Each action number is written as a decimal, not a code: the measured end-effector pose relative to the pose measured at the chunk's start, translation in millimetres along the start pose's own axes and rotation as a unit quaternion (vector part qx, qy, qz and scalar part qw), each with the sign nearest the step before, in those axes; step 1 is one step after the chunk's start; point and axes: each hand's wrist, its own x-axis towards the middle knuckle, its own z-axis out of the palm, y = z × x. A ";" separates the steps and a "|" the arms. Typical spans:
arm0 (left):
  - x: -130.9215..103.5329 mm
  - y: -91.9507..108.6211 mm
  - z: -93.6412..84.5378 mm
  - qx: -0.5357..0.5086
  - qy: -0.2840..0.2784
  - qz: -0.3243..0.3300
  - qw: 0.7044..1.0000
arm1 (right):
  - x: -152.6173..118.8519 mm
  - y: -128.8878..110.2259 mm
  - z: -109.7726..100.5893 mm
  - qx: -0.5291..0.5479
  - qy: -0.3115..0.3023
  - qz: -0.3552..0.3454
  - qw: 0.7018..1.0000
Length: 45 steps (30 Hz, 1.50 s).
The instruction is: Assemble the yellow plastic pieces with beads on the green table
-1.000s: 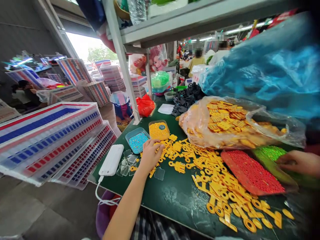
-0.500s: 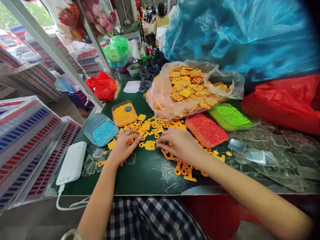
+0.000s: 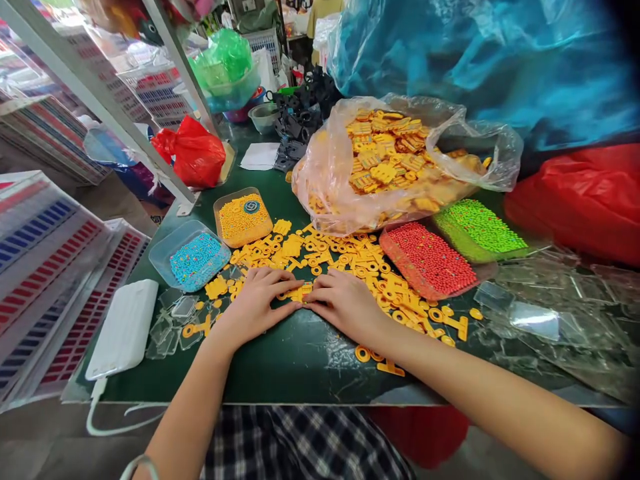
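A small yellow plastic piece (image 3: 306, 289) with a ring end and coloured beads in it lies on the green tabletop, partly hidden by fingers. My left hand (image 3: 257, 303) grips its left side, thumb and fingertips closed on it. From the other side, my right hand (image 3: 345, 301) has its thumb and fingers closed on the right end. Loose yellow plastic parts (image 3: 293, 248) are strewn just beyond both hands. Trays of blue beads (image 3: 197, 259) and yellow beads (image 3: 239, 219) stand to the left; red beads (image 3: 433, 257) and green beads (image 3: 480, 225) are at the right.
An open clear bag (image 3: 325, 193) of finished-looking yellow pieces sits behind the parts. Clear plastic plates (image 3: 545, 317) are heaped at the right, with several smaller ones (image 3: 170, 327) at the left beside a white power bank (image 3: 123, 327). Black parts (image 3: 305, 117) and a red bag (image 3: 195, 153) stand farther back.
My hands have come together from either side of the yellow piece, and both now hold it. The view has tilted down and moved slightly closer.
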 end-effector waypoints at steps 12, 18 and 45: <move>1.1 3.0 -2.0 -0.021 -0.014 -0.011 1.000 | -1.8 5.1 -2.3 0.014 0.010 0.018 1.000; -0.4 0.0 -0.8 -0.049 -0.006 -0.003 0.999 | -2.8 7.1 -7.9 -0.014 0.004 0.003 1.000; 5.4 7.6 -0.7 -0.040 -0.004 -0.004 0.999 | 1.9 9.3 -17.6 0.008 -0.058 0.019 0.998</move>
